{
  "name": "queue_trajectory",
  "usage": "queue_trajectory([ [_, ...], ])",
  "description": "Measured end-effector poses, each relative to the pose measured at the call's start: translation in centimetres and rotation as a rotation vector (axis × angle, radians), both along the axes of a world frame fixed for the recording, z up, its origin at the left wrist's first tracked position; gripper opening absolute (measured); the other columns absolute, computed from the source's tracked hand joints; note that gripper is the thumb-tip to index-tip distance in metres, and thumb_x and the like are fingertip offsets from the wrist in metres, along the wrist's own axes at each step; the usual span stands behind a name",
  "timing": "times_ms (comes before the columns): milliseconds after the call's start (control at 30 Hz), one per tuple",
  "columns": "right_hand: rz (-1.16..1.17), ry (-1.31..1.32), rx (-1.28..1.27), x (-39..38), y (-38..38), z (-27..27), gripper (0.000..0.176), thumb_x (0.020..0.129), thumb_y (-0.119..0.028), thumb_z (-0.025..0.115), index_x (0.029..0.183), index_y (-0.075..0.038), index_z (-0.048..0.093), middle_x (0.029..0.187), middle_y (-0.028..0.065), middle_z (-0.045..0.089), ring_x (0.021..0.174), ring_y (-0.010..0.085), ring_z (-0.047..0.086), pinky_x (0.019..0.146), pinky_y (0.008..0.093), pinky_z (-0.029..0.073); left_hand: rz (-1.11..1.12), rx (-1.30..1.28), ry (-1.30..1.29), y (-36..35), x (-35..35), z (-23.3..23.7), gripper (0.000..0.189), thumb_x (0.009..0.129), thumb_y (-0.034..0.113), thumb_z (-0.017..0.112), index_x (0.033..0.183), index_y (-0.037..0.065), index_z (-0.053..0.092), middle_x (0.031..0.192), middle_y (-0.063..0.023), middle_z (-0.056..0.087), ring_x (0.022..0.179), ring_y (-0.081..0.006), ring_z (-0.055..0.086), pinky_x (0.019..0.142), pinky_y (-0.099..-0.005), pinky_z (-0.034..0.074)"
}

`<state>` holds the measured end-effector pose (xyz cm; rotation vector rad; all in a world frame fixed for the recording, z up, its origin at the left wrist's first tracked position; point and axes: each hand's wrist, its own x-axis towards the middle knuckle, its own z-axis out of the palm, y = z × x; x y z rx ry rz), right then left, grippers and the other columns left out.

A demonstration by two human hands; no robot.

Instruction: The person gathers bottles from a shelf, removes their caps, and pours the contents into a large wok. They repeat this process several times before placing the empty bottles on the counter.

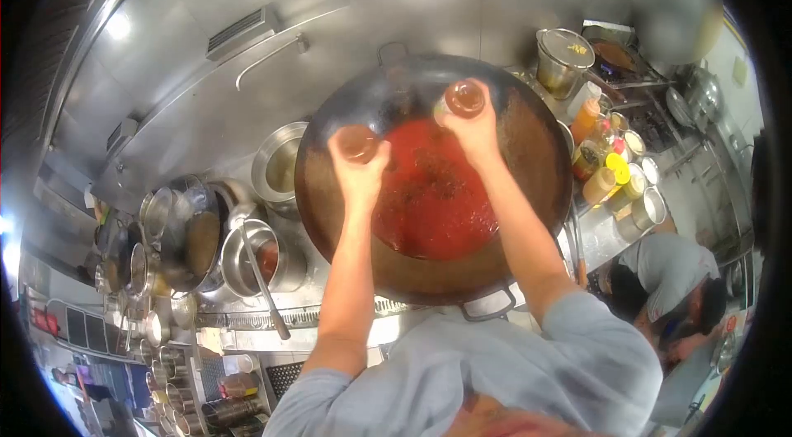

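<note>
With the left hand (360, 171) clenched round the left bottle (358, 143) at the red sauce's (433, 202) 10 o'clock and the right hand (476, 130) clenched round the right bottle (464, 97) at 12 o'clock, both tipped over the wok (540, 190), steady, even tilts probably suit best.

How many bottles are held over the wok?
2. One bottle in the left hand at the sauce's left edge; the other bottle in the right hand nearer the wok's far rim. None seems hidden.
</note>
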<state>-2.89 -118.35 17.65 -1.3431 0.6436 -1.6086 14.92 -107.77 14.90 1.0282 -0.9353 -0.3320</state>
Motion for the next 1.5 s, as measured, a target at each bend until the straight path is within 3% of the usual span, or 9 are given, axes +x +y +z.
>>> queue_trajectory([
  [100,0.401,0.391,0.367,0.6,-3.0,-4.2,0.068,0.068,0.0,0.079,0.129,-0.002,0.048,0.114,0.0097,0.063,0.106,0.0185,0.062,0.089,0.0321,0.052,0.021,0.391,-0.182,-0.9,0.2,-0.9,0.064,0.075,0.002,0.082,0.127,0.004,0.044,0.116,-0.0095,0.059,0.102,-0.0198,0.06,0.093,-0.0363,0.051],
  [233,-0.018,0.003,0.01,-0.9,0.6,0.1,0.066,0.071,-0.001,0.078,0.128,-0.001,0.046,0.109,0.0106,0.063,0.104,0.0191,0.062,0.085,0.0323,0.054,-0.109,-0.104,0.067,0.7,-0.3,1.4,0.066,0.077,0.008,0.083,0.129,0.003,0.043,0.117,-0.0095,0.06,0.102,-0.0196,0.06,0.093,-0.0363,0.051],
  [567,0.325,0.336,0.323,1.6,-1.0,-2.9,0.062,0.07,-0.008,0.08,0.125,0.0,0.051,0.111,0.0114,0.064,0.103,0.0185,0.062,0.091,0.0332,0.051,-0.056,0.277,-0.104,-1.9,1.3,-4.3,0.056,0.078,0.008,0.08,0.125,0.005,0.048,0.111,-0.008,0.061,0.105,-0.0211,0.06,0.092,-0.0371,0.051],
  [900,0.106,0.053,-0.283,-1.3,1.0,18.3,0.061,0.074,-0.015,0.086,0.123,0.0,0.053,0.109,0.0113,0.066,0.101,0.0199,0.063,0.086,0.0363,0.054,-0.337,-0.016,-0.062,0.1,3.6,17.7,0.051,0.079,0.007,0.08,0.12,0.004,0.051,0.108,-0.0103,0.062,0.1,-0.0207,0.061,0.085,-0.0373,0.053],
  [1033,0.142,0.06,-0.142,1.1,-0.4,7.9,0.057,0.074,-0.01,0.082,0.122,-0.002,0.053,0.112,0.0122,0.066,0.104,0.0203,0.063,0.09,0.0372,0.053,-0.211,-0.028,0.04,-2.3,2.4,9.7,0.053,0.076,0.007,0.083,0.119,0.006,0.052,0.109,-0.0077,0.062,0.104,-0.0199,0.06,0.088,-0.0366,0.052],
  [1100,0.123,0.191,0.036,2.6,-2.0,-3.4,0.057,0.073,-0.009,0.081,0.123,-0.004,0.053,0.113,0.0121,0.066,0.107,0.0206,0.062,0.094,0.0371,0.051,-0.119,0.092,-0.046,-4.8,3.2,-3.8,0.057,0.073,0.006,0.084,0.12,0.007,0.052,0.111,-0.0069,0.061,0.105,-0.0197,0.059,0.09,-0.0366,0.052],
  [1333,0.167,0.043,-0.074,-1.7,3.2,10.8,0.062,0.074,-0.008,0.082,0.126,-0.004,0.05,0.115,0.0103,0.064,0.104,0.0184,0.061,0.089,0.0343,0.053,-0.139,0.044,0.026,2.1,0.2,9.2,0.063,0.074,0.005,0.083,0.125,0.004,0.047,0.113,-0.0079,0.06,0.104,-0.0199,0.059,0.089,-0.0342,0.052],
  [1433,-0.007,-0.204,-0.361,0.7,1.7,4.8,0.061,0.073,-0.006,0.08,0.126,-0.002,0.049,0.119,0.0121,0.061,0.103,0.0188,0.062,0.087,0.0339,0.054,-0.026,-0.112,-0.035,0.6,0.1,5.7,0.06,0.075,0.006,0.083,0.123,0.004,0.047,0.111,-0.0075,0.06,0.103,-0.0196,0.059,0.089,-0.0352,0.05],
  [1500,0.134,0.268,0.055,0.9,-0.4,-4.0,0.057,0.074,-0.004,0.076,0.125,-0.001,0.05,0.119,0.011,0.061,0.106,0.0198,0.061,0.088,0.0347,0.053,-0.015,0.125,-0.077,-0.5,0.0,-2.1,0.06,0.074,0.005,0.082,0.123,0.006,0.048,0.112,-0.0077,0.061,0.104,-0.0194,0.059,0.095,-0.0358,0.049],
])
